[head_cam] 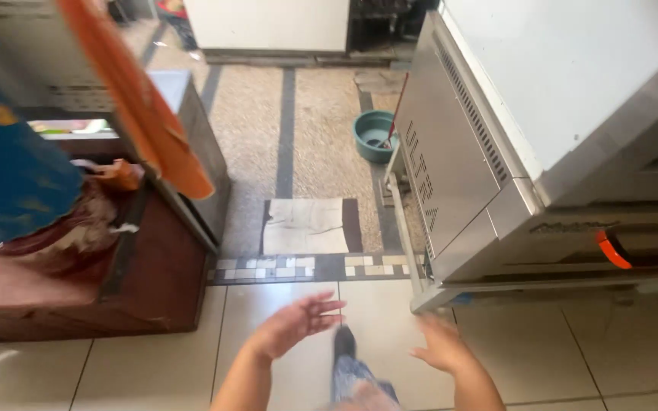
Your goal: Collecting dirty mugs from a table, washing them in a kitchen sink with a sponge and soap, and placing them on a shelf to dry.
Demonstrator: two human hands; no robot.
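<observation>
left hand (292, 326) held out over the pale floor tiles (268, 358), fingers spread open, nothing gripped, right hand (442, 346) blurred, fingers seen loosely open and empty, nearest to the lower corner of a steel oven (466, 167), a teal basin (375, 135) seen well apart on the floor beyond

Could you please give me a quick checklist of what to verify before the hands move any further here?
1. Left hand empty, fingers spread: ok.
2. Right hand empty: cannot tell, blurred.
3. Both hands apart from the metal oven: ok.
4. White floor tiles under the hands free of objects: ok.
5. Green basin well away from the hands: ok.
6. Oven door shut: cannot tell.
</observation>
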